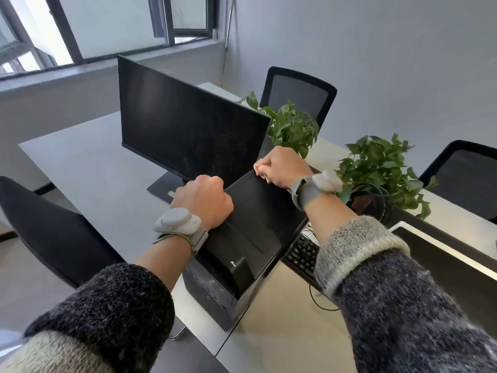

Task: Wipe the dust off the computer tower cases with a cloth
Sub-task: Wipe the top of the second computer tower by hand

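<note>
Computer tower case (258, 211): black, standing upright on the pale desk (94, 168) in front of you, its top face tilted up to view and its front end pointing to 6 o'clock, near the desk's front edge.
Left hand (204, 200): at the case's 9 o'clock edge. Your knuckles are up and your fingers curl down over that edge, gripping it.
Right hand (282, 168): at the case's far corner, about 1 o'clock, with its heel on the top face. The fingers are tightly curled; you cannot tell whether they hold the rim or anything else.
Monitor (188, 125): dark screen at 11 o'clock, its lower right corner just beside the case's far end, its foot near your left hand.
Keyboard (302, 255): black, at 4 o'clock, tucked against the case's right side under your right forearm.
Potted plants: one (293, 127) at 1 o'clock behind your right hand, another (384, 168) at 3 o'clock, with coiled black cable (376, 200) at its base.
Open room: bare desk spreads from 9 to 10 o'clock, left of the monitor.
Office chair (53, 230): black back at 8 o'clock, by the desk's left edge.
</note>
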### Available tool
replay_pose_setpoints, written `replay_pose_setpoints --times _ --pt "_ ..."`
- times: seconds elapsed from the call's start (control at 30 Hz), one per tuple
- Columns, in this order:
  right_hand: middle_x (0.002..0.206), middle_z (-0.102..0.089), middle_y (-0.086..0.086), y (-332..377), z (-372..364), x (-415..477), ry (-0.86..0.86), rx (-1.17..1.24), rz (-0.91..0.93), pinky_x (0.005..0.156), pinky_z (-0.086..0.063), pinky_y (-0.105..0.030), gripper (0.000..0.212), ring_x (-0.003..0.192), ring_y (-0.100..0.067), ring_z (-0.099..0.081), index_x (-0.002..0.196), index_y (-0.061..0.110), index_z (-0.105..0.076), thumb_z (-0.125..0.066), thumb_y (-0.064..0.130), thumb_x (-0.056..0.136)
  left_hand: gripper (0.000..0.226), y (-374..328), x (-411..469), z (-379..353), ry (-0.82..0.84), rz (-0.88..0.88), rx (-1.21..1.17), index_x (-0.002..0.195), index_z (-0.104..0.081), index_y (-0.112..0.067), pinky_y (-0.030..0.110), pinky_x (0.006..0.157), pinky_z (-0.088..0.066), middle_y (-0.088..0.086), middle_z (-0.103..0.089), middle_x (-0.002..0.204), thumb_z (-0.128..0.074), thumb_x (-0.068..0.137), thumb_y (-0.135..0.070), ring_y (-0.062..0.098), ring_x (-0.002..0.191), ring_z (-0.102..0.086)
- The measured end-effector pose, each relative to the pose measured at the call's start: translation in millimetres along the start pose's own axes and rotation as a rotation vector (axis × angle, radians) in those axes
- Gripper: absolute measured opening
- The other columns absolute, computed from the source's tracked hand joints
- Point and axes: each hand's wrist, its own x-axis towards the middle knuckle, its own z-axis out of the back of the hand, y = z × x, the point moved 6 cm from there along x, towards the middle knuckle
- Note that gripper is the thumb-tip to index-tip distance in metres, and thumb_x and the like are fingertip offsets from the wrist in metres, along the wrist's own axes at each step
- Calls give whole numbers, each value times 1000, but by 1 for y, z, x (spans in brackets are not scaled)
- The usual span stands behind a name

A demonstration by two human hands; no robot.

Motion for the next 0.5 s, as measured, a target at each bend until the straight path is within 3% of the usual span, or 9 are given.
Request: replay_pose_setpoints --times 0.13,0.27,0.5 --pt "66 -69 18 -30 9 -56 -13 -87 -16 78 -60 -39 23 69 -2 -66 80 27 -76 -63 33 98 21 1 2 -2 6 6 -11 83 -63 -21 37 69 -48 0 -62 86 -48 93 -32 27 77 -61" --pt "81 -67 8 -73 23 -106 -43 -115 -49 82 -57 -43 19 80 -5 -64 91 30 -80 -65 37 101 21 0 2 -3 18 1 -8 80 -62 -20 37 68 -50 0 -61 82 -49 93 -30 26 73 -61" --pt "97 -63 13 -97 24 -105 -48 -89 -26 91 -55 -42 15 96 -9 -64 108 36 -82 -70 39 100 21 1 3 -3 19 4 3 81 -64 -21 38 71 -56 0 -62 81 -51 94 -31 25 72 -62"
